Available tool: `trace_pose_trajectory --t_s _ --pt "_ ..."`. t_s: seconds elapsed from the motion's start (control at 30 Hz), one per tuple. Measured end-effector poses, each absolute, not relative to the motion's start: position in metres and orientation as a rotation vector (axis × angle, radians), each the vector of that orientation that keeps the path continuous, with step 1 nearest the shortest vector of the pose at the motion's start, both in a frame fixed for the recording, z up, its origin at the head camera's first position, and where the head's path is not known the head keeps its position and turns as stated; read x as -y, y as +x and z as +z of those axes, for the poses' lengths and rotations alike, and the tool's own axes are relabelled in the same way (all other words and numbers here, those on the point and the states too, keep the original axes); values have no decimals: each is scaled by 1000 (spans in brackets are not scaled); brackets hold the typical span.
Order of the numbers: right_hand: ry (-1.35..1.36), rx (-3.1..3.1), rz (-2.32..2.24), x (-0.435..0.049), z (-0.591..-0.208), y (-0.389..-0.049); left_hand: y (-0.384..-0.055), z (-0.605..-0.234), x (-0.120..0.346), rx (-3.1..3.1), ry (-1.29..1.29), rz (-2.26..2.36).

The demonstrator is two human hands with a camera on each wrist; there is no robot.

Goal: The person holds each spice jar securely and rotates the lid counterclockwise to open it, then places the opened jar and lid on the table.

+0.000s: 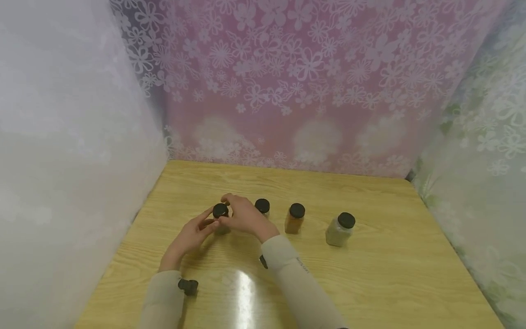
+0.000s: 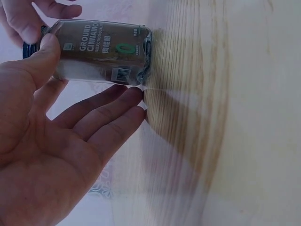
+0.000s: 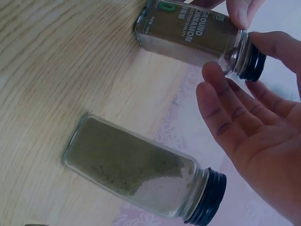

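Note:
A glass jar labelled ground cinnamon [image 2: 101,44], with a black lid [image 1: 220,209], stands upright on the table at the left end of a row. My left hand [image 1: 193,235] holds it near the neck, thumb in front and index finger behind, the other fingers stretched out beside its lower part. My right hand [image 1: 246,217] is around the lid from the right. Its thumb [image 3: 277,44] is at the lid's edge, while the fingers spread loosely on the other side. A jar of greenish powder [image 3: 127,162] stands just right of that hand, partly hidden by it in the head view.
Farther right on the wooden table [image 1: 390,274] stand a jar of orange-brown powder [image 1: 293,224] and a jar of pale greenish powder [image 1: 339,234], both black-lidded. Flowered pink cloth [image 1: 287,91] hangs behind the table, with pale cloth [image 1: 74,137] along the left side.

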State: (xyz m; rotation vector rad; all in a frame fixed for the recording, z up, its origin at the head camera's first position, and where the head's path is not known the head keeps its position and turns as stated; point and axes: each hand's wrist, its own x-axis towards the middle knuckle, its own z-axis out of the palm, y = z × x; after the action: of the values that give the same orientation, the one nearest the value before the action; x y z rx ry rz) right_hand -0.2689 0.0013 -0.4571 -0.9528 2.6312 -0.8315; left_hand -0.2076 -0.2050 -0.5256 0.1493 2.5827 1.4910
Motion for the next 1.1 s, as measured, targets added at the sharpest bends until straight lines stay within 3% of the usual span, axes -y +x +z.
trace_pose_trajectory --t_s 1.1 --pt "-921 -2760 -690 10 -457 -264 -207 -524 207 -2591 214 1485"
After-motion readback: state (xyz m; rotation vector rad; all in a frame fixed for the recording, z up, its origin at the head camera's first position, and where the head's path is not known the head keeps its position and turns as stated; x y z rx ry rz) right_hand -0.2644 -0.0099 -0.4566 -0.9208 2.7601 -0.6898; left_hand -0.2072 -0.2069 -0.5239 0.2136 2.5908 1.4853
